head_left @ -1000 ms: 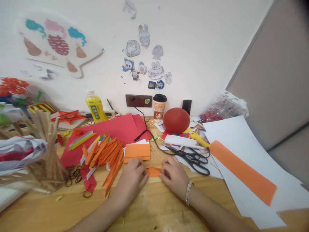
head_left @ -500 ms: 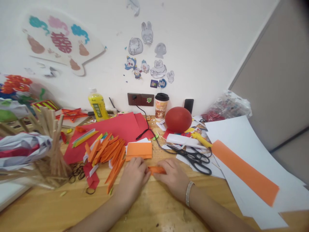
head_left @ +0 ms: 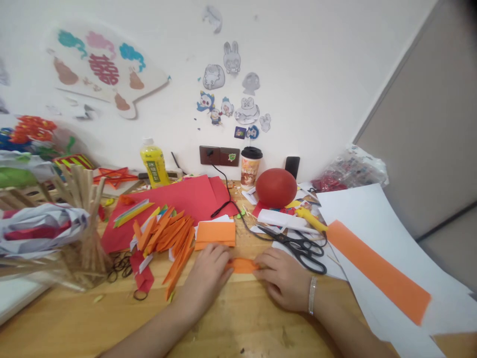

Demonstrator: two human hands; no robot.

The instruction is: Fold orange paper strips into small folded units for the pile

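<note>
A small folded piece of orange paper (head_left: pixel 243 265) lies on the wooden table between my two hands. My left hand (head_left: pixel 209 268) has its fingers closed on the paper's left end. At the right end, my right hand (head_left: pixel 285 278) pinches it between thumb and fingers; a bracelet circles that wrist. Just beyond my left hand rests a stack of orange paper (head_left: pixel 215 232) with a fold line near its front edge. Many folded orange paper strips (head_left: pixel 167 233) are heaped to the left of it.
Black scissors (head_left: pixel 298 246) lie right of centre, near a red balloon (head_left: pixel 276 187) and a lidded cup (head_left: pixel 251 169). White sheets (head_left: pixel 357 209) carry a long orange strip (head_left: pixel 380 271). Red paper (head_left: pixel 175 194), a yellow drink bottle (head_left: pixel 154 164) and wooden sticks (head_left: pixel 87 199) stand or lie leftward.
My right hand has slid to the right along the orange paper, so more of it shows between my hands. My left hand stays in nearly the same place. The camera view has shifted slightly.
</note>
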